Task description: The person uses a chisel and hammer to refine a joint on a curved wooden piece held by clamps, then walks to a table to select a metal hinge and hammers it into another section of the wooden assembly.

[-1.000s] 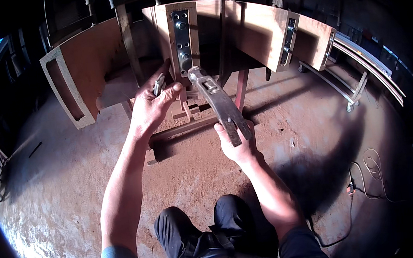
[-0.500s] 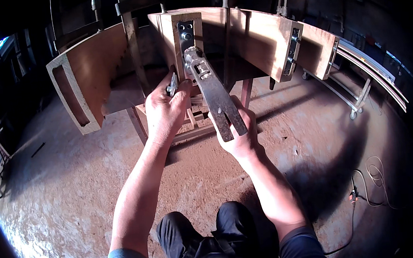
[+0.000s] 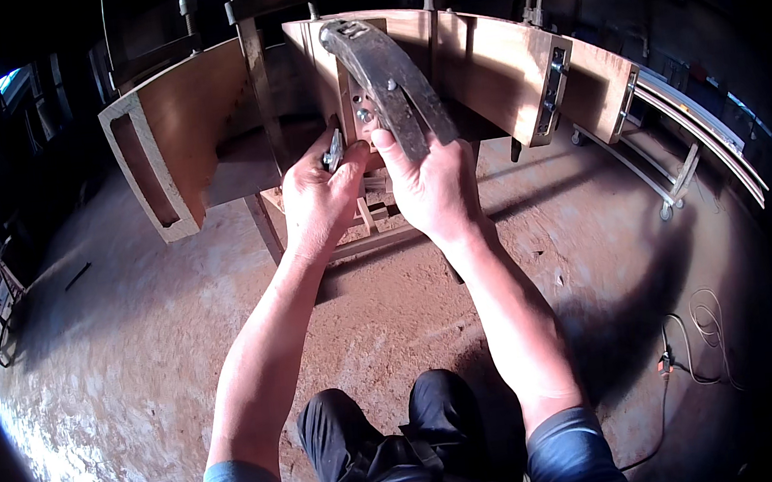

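Observation:
My right hand (image 3: 436, 186) is closed around a dark claw hammer (image 3: 392, 80). The hammer's head is raised in front of the end of a wooden beam (image 3: 310, 55) and hides part of it. Below the head, some of the metal fitting (image 3: 360, 113) with its holes and bolt shows on that beam end. My left hand (image 3: 318, 196) is closed at the beam's lower left edge, with a small shiny metal piece (image 3: 333, 151) between thumb and fingers. The exact kind of this piece cannot be made out.
A curved board with a slotted end (image 3: 143, 170) stands at left. Two boards with metal fittings (image 3: 549, 89) stick out at right. Upright clamps (image 3: 257, 78) rise behind. A wheeled rack (image 3: 683, 174) holds long strips; a cable (image 3: 668, 363) lies on the dusty floor.
The hammer has moved up off the fitting and its head has tilted away, with my right hand higher and nearer the beam. My left hand stays at the beam's edge.

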`<state>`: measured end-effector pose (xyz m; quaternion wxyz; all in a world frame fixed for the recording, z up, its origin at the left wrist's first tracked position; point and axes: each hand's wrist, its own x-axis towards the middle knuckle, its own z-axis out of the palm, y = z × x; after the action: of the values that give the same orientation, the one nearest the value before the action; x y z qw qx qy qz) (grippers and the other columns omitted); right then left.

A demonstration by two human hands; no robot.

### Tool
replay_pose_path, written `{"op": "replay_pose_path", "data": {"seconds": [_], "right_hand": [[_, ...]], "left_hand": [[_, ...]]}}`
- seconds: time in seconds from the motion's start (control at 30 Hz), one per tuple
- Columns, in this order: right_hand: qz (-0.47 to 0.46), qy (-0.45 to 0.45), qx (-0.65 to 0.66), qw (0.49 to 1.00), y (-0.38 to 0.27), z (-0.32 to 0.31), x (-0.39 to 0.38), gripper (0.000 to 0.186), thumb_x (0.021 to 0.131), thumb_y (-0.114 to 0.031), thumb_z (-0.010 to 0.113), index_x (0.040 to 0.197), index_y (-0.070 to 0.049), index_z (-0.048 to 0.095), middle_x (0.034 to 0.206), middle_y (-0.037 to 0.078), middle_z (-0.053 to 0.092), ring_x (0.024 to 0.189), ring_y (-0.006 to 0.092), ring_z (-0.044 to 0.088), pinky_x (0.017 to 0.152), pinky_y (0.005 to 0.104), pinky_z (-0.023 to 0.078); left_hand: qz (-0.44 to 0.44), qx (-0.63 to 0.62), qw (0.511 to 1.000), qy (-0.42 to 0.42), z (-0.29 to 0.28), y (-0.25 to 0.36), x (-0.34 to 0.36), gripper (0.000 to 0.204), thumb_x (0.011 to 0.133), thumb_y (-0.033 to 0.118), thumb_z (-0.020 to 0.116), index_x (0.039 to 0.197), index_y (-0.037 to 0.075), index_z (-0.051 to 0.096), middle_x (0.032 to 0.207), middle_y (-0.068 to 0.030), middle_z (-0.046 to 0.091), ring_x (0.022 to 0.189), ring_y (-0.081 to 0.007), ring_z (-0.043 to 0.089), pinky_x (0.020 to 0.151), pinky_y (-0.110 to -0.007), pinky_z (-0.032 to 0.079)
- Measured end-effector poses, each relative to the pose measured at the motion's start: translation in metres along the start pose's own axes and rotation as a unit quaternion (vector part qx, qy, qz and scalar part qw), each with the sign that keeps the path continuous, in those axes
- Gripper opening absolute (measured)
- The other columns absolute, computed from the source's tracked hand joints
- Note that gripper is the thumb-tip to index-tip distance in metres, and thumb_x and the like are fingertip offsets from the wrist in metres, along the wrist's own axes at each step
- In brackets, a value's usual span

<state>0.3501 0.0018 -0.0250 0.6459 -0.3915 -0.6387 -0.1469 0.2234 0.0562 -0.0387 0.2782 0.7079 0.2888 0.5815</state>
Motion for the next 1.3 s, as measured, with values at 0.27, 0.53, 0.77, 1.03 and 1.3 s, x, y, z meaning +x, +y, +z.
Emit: {"op": "replay_pose_path", "data": {"seconds": [0.27, 0.53, 0.77, 1.03, 1.3], "right_hand": [[-0.09, 0.016, 0.01, 0.996, 0.0, -0.012, -0.046, 0.015, 0.081, -0.003, 0.066, 0.095, -0.002, 0.061, 0.08, 0.01, 0.065, 0.072, 0.0255, 0.07, 0.06, 0.0318, 0.055], [0.063, -0.049, -0.031, 0.996, 0.005, 0.002, -0.055, 0.02, 0.089, -0.02, 0.065, 0.094, -0.002, 0.059, 0.066, 0.011, 0.065, 0.063, 0.0226, 0.069, 0.052, 0.0319, 0.053], [0.079, -0.06, -0.013, 0.995, 0.029, 0.01, -0.103, 0.021, 0.089, -0.023, 0.065, 0.09, -0.003, 0.058, 0.069, 0.012, 0.065, 0.064, 0.0271, 0.068, 0.053, 0.034, 0.053], [0.103, -0.064, 0.009, 0.993, 0.047, 0.01, -0.122, 0.018, 0.085, -0.015, 0.068, 0.094, -0.002, 0.061, 0.075, 0.013, 0.065, 0.069, 0.0255, 0.067, 0.057, 0.0338, 0.051], [0.201, -0.143, 0.003, 0.969, 0.021, -0.003, -0.199, 0.02, 0.083, -0.018, 0.074, 0.086, -0.005, 0.06, 0.069, 0.011, 0.064, 0.062, 0.0256, 0.067, 0.053, 0.0338, 0.05]], "left_hand": [[-0.022, -0.083, 0.995, -0.046, 0.0, -0.015, 0.004, 0.039, 0.087, 0.025, 0.07, 0.123, 0.009, 0.063, 0.083, -0.0021, 0.069, 0.076, -0.006, 0.059, 0.074, -0.025, 0.049], [-0.091, -0.045, 0.991, -0.086, -0.017, -0.02, -0.005, 0.04, 0.088, 0.03, 0.071, 0.115, 0.002, 0.064, 0.097, -0.0058, 0.072, 0.091, -0.0094, 0.063, 0.082, -0.026, 0.049], [-0.263, -0.079, 0.957, -0.089, -0.039, -0.068, -0.065, 0.038, 0.087, 0.031, 0.071, 0.109, 0.001, 0.061, 0.073, -0.0018, 0.06, 0.058, -0.0073, 0.053, 0.05, -0.024, 0.042], [-0.547, -0.298, 0.781, -0.049, -0.057, -0.127, -0.149, 0.016, 0.089, 0.021, 0.052, 0.094, 0.006, 0.055, 0.071, -0.0055, 0.055, 0.051, -0.0149, 0.048, 0.042, -0.029, 0.035], [-0.634, -0.328, 0.698, 0.057, -0.074, -0.202, -0.279, 0.012, 0.093, 0.014, 0.057, 0.1, 0.005, 0.06, 0.075, -0.0089, 0.06, 0.062, -0.0247, 0.06, 0.052, -0.037, 0.05]]}}
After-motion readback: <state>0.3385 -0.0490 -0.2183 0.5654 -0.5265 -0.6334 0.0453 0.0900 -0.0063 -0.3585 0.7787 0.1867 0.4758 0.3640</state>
